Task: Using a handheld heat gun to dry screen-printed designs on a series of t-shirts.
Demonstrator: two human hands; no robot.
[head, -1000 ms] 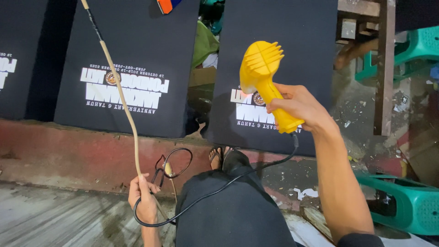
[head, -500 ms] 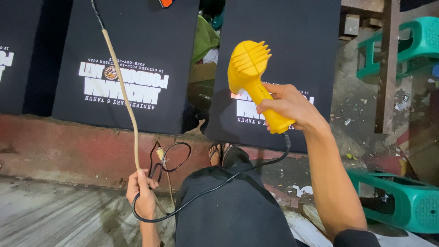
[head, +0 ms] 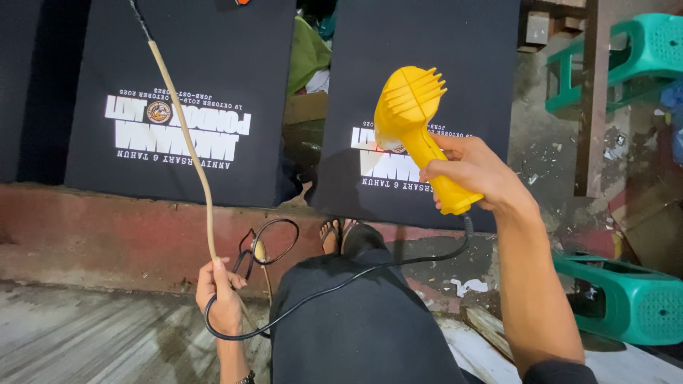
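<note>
The right hand (head: 473, 174) is clamped around the handle of a yellow plastic hair-dryer-style heat blower (head: 416, 128), nozzle pointed at the white print on the black fabric panel (head: 427, 92) leaning upright behind the red-painted concrete ledge (head: 107, 227). Compared with a second ago the blower sits a little lower and closer to the print, and a faint red glow shows on the fabric just beside the nozzle; judged from that, the heat is being directed onto the print. The left hand (head: 224, 299) is closed around a loop of the thin black power cord (head: 356, 277) and a tan rope-like cable (head: 188, 142) that rises to the top edge of the view; it has stayed low by the knee. A second black printed panel (head: 178, 85) stands to the left, and green plastic stools (head: 626, 299) sit at the right edge of the floor
</note>
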